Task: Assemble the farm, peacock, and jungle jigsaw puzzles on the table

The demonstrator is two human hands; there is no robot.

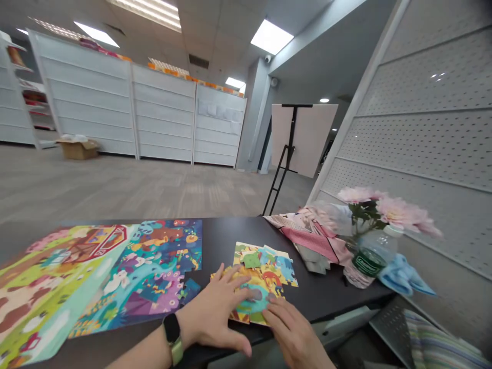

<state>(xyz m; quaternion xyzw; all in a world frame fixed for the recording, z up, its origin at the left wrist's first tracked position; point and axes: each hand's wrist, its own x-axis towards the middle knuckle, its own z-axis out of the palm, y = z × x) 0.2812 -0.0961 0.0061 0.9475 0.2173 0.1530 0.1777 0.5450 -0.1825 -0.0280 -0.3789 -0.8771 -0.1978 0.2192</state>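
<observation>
A small, partly joined jigsaw puzzle [265, 277] in yellow, orange and light blue lies on the dark table. A green puzzle piece [251, 260] sits on top of its far part. My left hand [215, 312], with a watch on the wrist, rests with spread fingers over the puzzle's left side. My right hand [290, 330] has its fingers stretched out, touching the near right edge. Both hands hide part of the near pieces. Left of them lies a larger blue and purple jigsaw puzzle [154, 284], with dark blue pieces [191, 291] at its right edge.
A farm picture [42, 297] covers the left of the table [219, 233]. To the right are a crumpled pink cloth or wrapping [315, 238], a water bottle [371, 259], pink flowers [395, 210] and a blue cloth [403, 274]. A perforated panel [426, 118] rises on the right.
</observation>
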